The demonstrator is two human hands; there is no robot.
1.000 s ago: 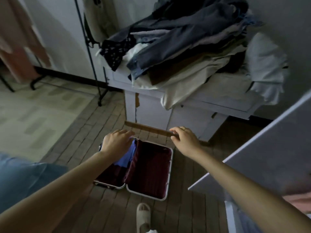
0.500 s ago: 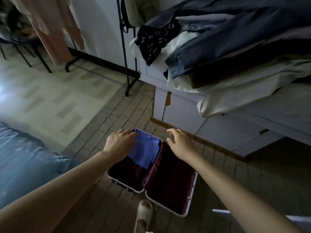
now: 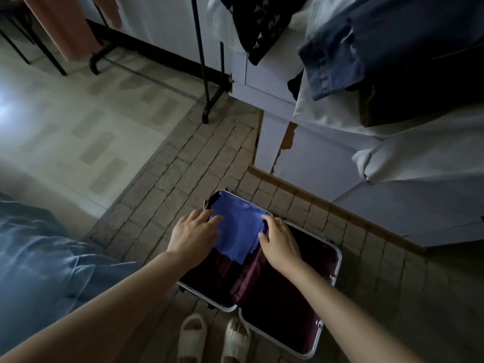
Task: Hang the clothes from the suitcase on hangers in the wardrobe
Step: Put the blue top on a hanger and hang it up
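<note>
Nearest the camera: two pale slippers [image 3: 213, 339] on the brick-pattern floor [image 3: 183, 163], toes pointing at the suitcase [image 3: 337, 260], which lies opened flat w/ both halves lined in dark red. The right half looks empty, though it's dim in there.

Both forearms reach fwd & down into the case. The blue garment [image 3: 237, 231] lies in the far end of the left half, folded, its long axis running away from the person. The left hand [image 3: 192, 238] rests on its left edge, fingers spread fairly wide & only lightly bent; can't tell if they've pinched any cloth yet. The right hand [image 3: 281, 243] sits on the garment's right edge by the hinge line, fingers curled down onto a fold, apparently gripping it. So the hands bracket the garment left & right, about equally near; it lies directly btwn & slightly ahead of them. Prob next step: a lift straight up, holding both sides.

Farther: a white desk [image 3: 314, 163] piled w/ clothes [image 3: 392, 56], well apart from the case. Left of it a black clothes rack [image 3: 201, 64] w/ a pinkish garment [image 3: 62, 24] hanging. No wardrobe or hangers in view.
</note>
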